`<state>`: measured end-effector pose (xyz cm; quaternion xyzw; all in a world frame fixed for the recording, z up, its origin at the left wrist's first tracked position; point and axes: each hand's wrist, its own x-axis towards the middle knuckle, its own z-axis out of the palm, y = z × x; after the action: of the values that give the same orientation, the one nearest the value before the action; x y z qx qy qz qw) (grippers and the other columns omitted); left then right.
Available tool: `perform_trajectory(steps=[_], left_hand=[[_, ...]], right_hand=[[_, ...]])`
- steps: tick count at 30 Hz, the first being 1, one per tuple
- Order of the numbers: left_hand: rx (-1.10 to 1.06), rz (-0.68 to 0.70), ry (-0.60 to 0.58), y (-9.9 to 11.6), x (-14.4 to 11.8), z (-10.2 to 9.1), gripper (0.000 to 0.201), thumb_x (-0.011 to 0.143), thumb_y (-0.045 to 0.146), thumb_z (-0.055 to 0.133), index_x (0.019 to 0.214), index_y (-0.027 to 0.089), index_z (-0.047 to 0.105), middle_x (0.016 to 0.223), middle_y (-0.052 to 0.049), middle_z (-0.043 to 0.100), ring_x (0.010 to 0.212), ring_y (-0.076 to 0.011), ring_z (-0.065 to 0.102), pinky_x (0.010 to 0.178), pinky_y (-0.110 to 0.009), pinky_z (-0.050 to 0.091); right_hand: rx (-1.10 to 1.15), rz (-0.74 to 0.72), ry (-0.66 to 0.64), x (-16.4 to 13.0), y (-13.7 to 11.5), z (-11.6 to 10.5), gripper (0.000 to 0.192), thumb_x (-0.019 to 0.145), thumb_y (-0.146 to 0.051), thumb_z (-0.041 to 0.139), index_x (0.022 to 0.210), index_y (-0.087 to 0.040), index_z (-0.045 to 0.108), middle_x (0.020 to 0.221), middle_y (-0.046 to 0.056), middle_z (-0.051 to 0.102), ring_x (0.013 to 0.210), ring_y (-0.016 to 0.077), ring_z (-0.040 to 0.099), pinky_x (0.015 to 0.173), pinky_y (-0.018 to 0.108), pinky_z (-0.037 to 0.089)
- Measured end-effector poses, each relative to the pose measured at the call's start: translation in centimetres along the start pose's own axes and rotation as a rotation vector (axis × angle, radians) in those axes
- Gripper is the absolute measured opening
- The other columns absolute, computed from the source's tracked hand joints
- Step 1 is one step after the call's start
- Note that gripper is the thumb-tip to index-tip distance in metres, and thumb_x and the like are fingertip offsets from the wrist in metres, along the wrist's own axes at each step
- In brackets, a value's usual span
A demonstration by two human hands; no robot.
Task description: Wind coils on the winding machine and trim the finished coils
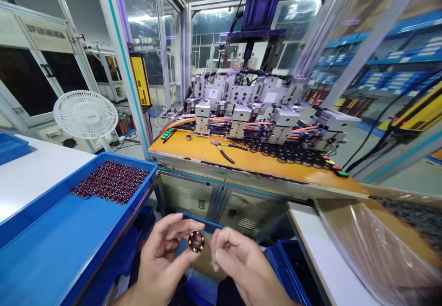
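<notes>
A small ring-shaped motor stator [196, 241] with copper windings round its inside is pinched between the thumb and fingers of my left hand [169, 251]. Its open face is turned toward me, and a thin wire seems to hang below it. Just to the right, my right hand [235, 255] is closed, thumb against curled fingers, close beside the stator but apart from it. Whatever those fingertips may hold is hidden or too fine to see.
To the left, a blue tray [69, 246] holds many small wound stators [113, 181]. Ahead, green-handled pliers [224, 152], a single stator [188, 137] and a row of black parts [293, 155] lie on an orange bench beneath a winding machine [241, 117]. A plastic-lined carton [373, 241] stands right.
</notes>
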<state>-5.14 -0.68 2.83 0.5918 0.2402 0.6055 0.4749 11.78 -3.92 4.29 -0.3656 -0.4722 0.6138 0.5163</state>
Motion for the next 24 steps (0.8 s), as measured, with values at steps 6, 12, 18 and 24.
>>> perform_trajectory(steps=[6,12,18,24], left_hand=[[-0.002,-0.011,-0.110,0.4,-0.5,-0.1,0.055,0.085,0.007,0.068,0.128,0.039,0.060,0.114,-0.002,0.077,0.105,-0.0174,0.072,0.090,-0.022,0.058],[-0.226,-0.229,-0.131,0.4,0.1,-0.1,0.033,0.083,0.013,0.072,0.110,0.032,0.073,0.110,-0.005,0.078,0.094,-0.0168,0.074,0.082,-0.021,0.060],[-0.327,-0.278,-0.175,-0.5,0.4,0.2,0.034,0.073,0.022,0.083,0.104,0.030,0.076,0.114,-0.005,0.070,0.079,-0.0113,0.069,0.078,-0.022,0.058],[-0.223,-0.313,-0.182,0.1,0.3,0.6,0.032,0.075,0.012,0.079,0.104,0.027,0.077,0.105,-0.005,0.068,0.091,-0.0154,0.069,0.080,-0.020,0.056]], right_hand=[[-0.120,-0.050,-0.022,0.6,-2.1,0.2,0.043,0.082,-0.057,0.069,0.074,-0.019,0.052,0.075,0.000,0.050,0.073,0.0149,0.047,0.071,0.026,0.041],[-0.141,-0.131,0.081,0.0,0.3,0.4,0.040,0.089,-0.052,0.062,0.071,-0.019,0.050,0.071,-0.001,0.047,0.069,0.0136,0.045,0.065,0.024,0.039],[-0.120,-0.188,0.028,-0.3,0.3,-0.2,0.034,0.090,-0.048,0.061,0.075,-0.019,0.053,0.075,0.000,0.049,0.069,0.0141,0.047,0.064,0.025,0.040],[-0.282,-0.071,0.004,0.1,-2.0,-0.5,0.038,0.087,-0.050,0.062,0.072,-0.018,0.051,0.070,-0.001,0.048,0.066,0.0128,0.043,0.063,0.025,0.036]])
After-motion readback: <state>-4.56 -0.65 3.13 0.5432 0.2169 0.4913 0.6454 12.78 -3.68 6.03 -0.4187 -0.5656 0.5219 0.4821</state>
